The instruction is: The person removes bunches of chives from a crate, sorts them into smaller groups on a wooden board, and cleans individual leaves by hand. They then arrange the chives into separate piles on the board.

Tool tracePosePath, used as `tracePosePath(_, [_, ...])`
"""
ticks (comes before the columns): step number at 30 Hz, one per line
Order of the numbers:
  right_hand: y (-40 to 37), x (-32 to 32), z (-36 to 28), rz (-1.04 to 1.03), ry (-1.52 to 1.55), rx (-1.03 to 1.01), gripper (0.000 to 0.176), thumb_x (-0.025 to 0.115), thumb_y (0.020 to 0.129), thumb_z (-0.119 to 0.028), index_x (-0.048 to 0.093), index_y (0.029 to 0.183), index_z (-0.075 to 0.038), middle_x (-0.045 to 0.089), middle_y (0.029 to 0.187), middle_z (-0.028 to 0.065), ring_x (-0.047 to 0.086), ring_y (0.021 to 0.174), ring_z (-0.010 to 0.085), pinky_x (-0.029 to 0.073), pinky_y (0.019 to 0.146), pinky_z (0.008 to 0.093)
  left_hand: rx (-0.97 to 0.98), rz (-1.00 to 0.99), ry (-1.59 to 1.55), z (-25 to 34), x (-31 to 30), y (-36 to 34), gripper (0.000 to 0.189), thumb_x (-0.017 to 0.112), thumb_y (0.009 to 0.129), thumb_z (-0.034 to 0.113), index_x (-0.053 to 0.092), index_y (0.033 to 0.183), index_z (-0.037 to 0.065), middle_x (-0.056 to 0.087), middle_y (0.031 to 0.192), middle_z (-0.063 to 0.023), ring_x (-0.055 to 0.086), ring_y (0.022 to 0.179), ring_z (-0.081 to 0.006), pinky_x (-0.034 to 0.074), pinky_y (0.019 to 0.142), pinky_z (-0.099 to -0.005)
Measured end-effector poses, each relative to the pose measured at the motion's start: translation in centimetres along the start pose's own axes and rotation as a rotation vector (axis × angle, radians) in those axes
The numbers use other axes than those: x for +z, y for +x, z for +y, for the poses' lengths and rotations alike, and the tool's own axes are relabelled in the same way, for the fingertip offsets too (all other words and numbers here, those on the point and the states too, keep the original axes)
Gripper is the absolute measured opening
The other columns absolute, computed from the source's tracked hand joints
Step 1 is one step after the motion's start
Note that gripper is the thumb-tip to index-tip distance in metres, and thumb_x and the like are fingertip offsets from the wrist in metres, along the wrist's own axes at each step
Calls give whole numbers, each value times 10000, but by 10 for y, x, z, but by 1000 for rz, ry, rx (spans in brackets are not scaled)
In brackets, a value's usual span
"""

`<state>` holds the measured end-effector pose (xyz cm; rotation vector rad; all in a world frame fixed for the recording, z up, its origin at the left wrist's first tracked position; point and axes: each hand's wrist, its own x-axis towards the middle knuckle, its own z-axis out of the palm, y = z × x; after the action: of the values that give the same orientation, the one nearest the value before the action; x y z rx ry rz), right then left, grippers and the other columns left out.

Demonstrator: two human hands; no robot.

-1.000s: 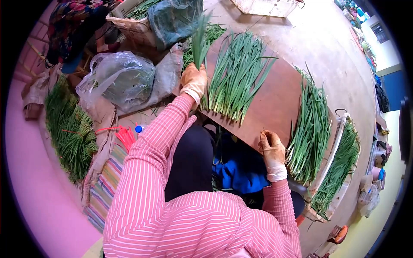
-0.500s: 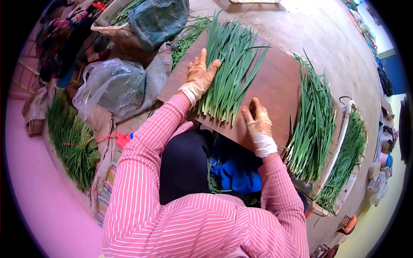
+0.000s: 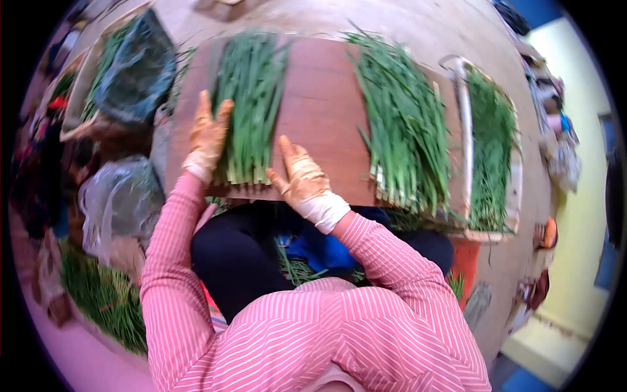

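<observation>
A bundle of garlic chives [image 3: 251, 111] lies on a brown board [image 3: 320, 91] across my lap, its pale cut ends toward me. My left hand [image 3: 210, 134], in a stained glove, rests along the bundle's left side with fingers stretched out. At the lower right of the bundle is my right hand [image 3: 302, 175], gloved too, thumb and fingers apart, its fingertips close to the cut ends. Whether they touch is hard to tell. A second, larger pile of chives [image 3: 405, 124] lies on the right part of the board.
Right of the board stands a white crate [image 3: 465, 130] holding more chives. A clear plastic bag [image 3: 124, 202] and a blue-green sack [image 3: 138, 68] over another crate are at the left. More greens [image 3: 104, 300] lie on the floor at lower left.
My view has turned, so the board looks straighter. The bundle appears narrower and more even. My right hand has moved left, close to the bundle; my left hand stays along its left side.
</observation>
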<state>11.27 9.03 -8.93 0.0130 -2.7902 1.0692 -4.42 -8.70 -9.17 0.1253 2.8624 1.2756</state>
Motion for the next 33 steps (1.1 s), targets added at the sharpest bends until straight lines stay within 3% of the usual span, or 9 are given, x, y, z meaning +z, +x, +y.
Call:
tracePosePath(3, [-27,-45,-4,-99,4,60,576,620,873,-263,407,1347,-15,527,1189,241,549,1067,362,449,920,403,26,15,-96,-4,-3,0,915,512,856,635,232,1460,7,319,1478,-196,303,1372,-303,232,1107,-314])
tracePosePath(7, [-71,-104,0,-25,100,110,475,599,880,-267,486,1293,-60,591,1105,169,602,938,328,483,843,397,18,29,-22,-7,-9,0,928,494,853,654,229,1463,8,315,1477,-205,321,1360,-308,241,1098,-324])
tracePosePath(13, [-115,-200,27,274,68,137,323,607,900,-204,597,1190,-62,651,1040,152,627,962,295,498,842,369,104,77,36,9,-25,-4,866,484,889,603,259,1445,-21,332,1470,-195,321,1361,-287,240,1099,-318])
tracePosePath(18, [-103,-269,90,565,161,320,281,634,892,-166,636,1128,-14,661,1036,129,643,896,186,511,786,282,129,-14,-237,68,-25,-32,706,558,925,398,306,1417,-41,381,1429,-176,376,1312,-225,275,1083,-304])
tracePosePath(20, [-81,-290,130,566,239,344,306,634,884,-187,639,1133,-9,669,1002,120,636,888,158,494,784,255,142,-88,-385,90,-18,-46,626,589,933,295,342,1403,-37,426,1391,-166,423,1268,-190,313,1062,-294])
tracePosePath(22, [-49,-308,160,493,416,540,307,612,889,-217,643,1118,-15,680,942,86,618,836,142,476,750,254,140,-114,-512,126,-6,-76,644,605,923,277,329,1394,-65,395,1423,-175,376,1314,-227,288,1083,-315])
tracePosePath(26, [19,-296,263,473,48,553,326,626,859,-319,674,1061,-67,691,964,110,649,877,216,483,804,317,277,-102,-384,166,9,-123,541,601,924,209,400,1344,-65,455,1381,-168,431,1277,-228,327,1064,-328])
tracePosePath(29, [56,-284,252,340,-166,629,339,626,849,-360,685,1038,-84,679,1021,140,639,972,286,475,873,356,213,-206,-391,160,23,-137,491,605,918,177,444,1327,-40,485,1350,-169,455,1260,-222,340,1055,-325])
tracePosePath(33, [97,-268,267,190,-414,775,534,588,840,-537,664,1089,-70,645,1115,173,603,1063,309,449,923,383,95,-291,-407,161,22,-136,444,596,920,164,478,1312,-9,546,1274,-157,509,1205,-213,377,1022,-321])
